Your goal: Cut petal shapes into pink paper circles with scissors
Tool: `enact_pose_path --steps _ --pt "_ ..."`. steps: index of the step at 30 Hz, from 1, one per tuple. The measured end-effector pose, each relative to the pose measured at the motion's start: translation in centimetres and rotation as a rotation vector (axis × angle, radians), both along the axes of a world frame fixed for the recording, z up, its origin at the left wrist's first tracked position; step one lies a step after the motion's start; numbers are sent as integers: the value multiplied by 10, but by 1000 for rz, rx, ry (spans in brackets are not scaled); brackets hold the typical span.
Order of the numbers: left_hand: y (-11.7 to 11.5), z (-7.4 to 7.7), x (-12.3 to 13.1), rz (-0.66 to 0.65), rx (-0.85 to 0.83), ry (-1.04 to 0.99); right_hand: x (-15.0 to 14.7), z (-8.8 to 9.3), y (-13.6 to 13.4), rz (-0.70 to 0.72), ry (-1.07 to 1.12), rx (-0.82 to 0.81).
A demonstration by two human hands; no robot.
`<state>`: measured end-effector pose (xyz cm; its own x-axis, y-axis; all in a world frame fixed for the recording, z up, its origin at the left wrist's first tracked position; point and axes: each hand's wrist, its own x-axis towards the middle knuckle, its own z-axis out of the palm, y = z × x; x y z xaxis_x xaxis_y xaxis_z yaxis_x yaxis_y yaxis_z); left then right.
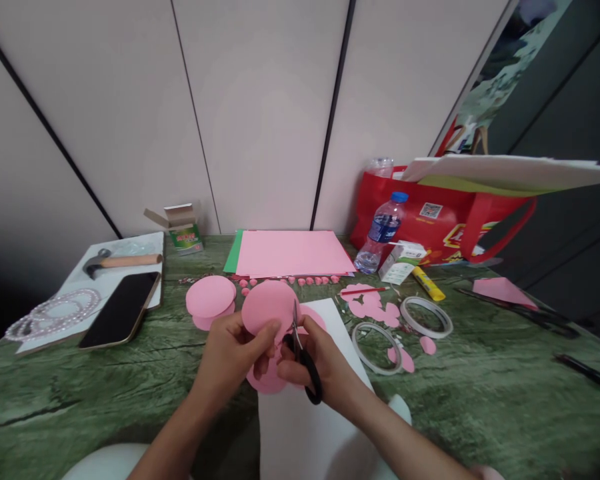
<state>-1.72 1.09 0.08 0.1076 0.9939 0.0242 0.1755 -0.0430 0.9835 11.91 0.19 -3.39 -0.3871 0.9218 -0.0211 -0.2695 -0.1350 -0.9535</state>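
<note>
Between the thumb and fingers of my left hand [243,350] is a round pink paper disc [270,303], held up at the middle. My right hand [325,367] grips small scissors [310,377] with black handles. Their metal blades point up and lie at the disc's right edge; whether they are parted is hard to make out. More pink paper circles [265,380] lie below and behind my hands, partly covered by them, on a white sheet [300,427]. Left of my left hand rests a stack of pink discs [211,297].
Pink and green card sheets [293,250] lie at the back, with small pink rolled pieces in front. Tape rolls [377,350], pink scraps [373,307], a glue stick [429,283], a bottle [384,230] and a red bag [430,213] stand right. Left are a phone [123,310], hammer [123,261] and beads [55,313].
</note>
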Motion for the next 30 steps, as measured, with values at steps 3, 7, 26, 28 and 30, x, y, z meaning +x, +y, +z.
enact_pose_path --steps 3,7,26,28,30 --pt "1 -1 -1 6 -4 3 0 3 -1 -10 10 -19" --pt "1 0 0 7 -17 -16 -1 2 -1 -18 30 -15" --pt "1 1 -2 13 -75 24 -2 -3 1 -33 -37 -31" --pt "2 0 -3 13 -76 14 -2 -3 1 -38 -36 -29" --pt "2 -1 -3 11 -81 7 -2 -4 2 -35 -27 -24"
